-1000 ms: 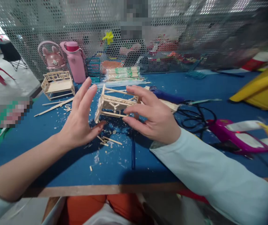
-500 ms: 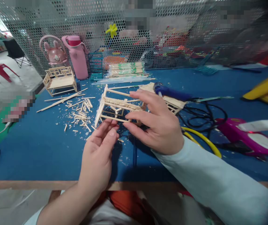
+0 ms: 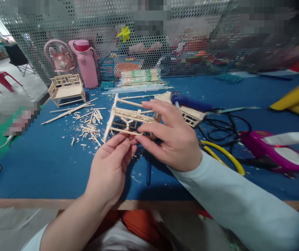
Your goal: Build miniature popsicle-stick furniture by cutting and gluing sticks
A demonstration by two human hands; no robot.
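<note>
A small furniture-like frame [image 3: 132,114] of pale wooden sticks is tilted on its side between my hands, above the table. My right hand [image 3: 173,136] grips its right end, thumb and fingers around the rails. At the lower rail, my left hand [image 3: 113,158] is closed in a pinch, thumb pressed to fingertips. A short bit of stick [image 3: 129,123] stands out just above those fingertips. Whether the left fingers also hold a tiny piece is hidden. Stick offcuts [image 3: 89,129] lie scattered left of the frame.
A finished miniature bench [image 3: 67,91] stands back left, beside a pink bottle [image 3: 88,68]. Packaged sticks [image 3: 140,77] lie by the perforated metal screen [image 3: 191,42]. On the right are a blue-handled tool [image 3: 191,101], black cable [image 3: 217,125], yellow-handled tool [image 3: 224,157] and magenta glue gun [image 3: 267,150].
My left hand has moved slightly up and right, its fingertips closing onto the lower rail. The frame and my right hand have shifted a little left in view.
</note>
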